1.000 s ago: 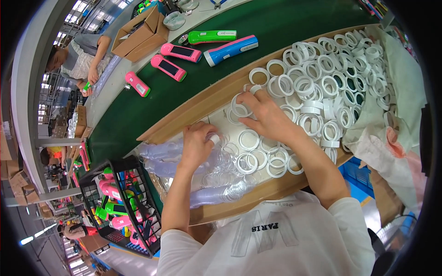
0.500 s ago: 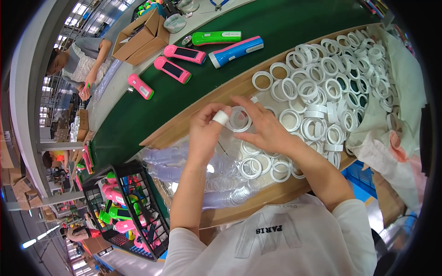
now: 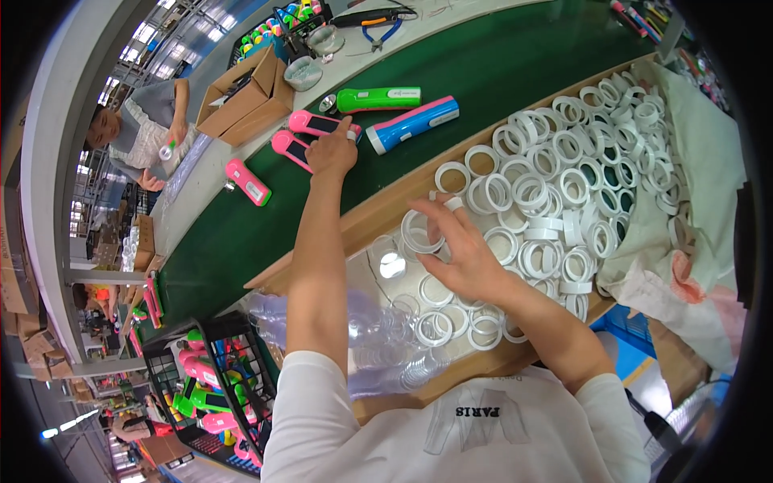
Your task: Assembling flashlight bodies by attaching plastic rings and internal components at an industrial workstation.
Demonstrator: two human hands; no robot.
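My left hand (image 3: 332, 153) reaches out over the green belt, its fingers curled over the right end of a pink flashlight (image 3: 303, 121) with a dark panel. A second pink flashlight (image 3: 287, 147) lies right beside that hand, partly covered by it. Above the shallow box, my right hand (image 3: 460, 256) pinches a white plastic ring (image 3: 412, 244) between thumb and fingers; a clear disc seems to sit in it. White wraps show on a finger of each hand. Loose white rings (image 3: 529, 193) are heaped to the right, and stacked clear discs (image 3: 403, 370) lie below my left forearm.
Green (image 3: 378, 100), blue-and-pink (image 3: 413, 125) and another pink flashlight (image 3: 248, 183) lie on the belt (image 3: 213, 233). A black crate (image 3: 216, 338) of flashlights stands at left. Beyond the belt are a cardboard box (image 3: 245, 97), pliers (image 3: 381, 35) and a person (image 3: 149, 121).
My left hand has left the ring and moved up and away to the pink flashlights. The right hand keeps the ring, which hangs over the box. The view has shifted slightly.
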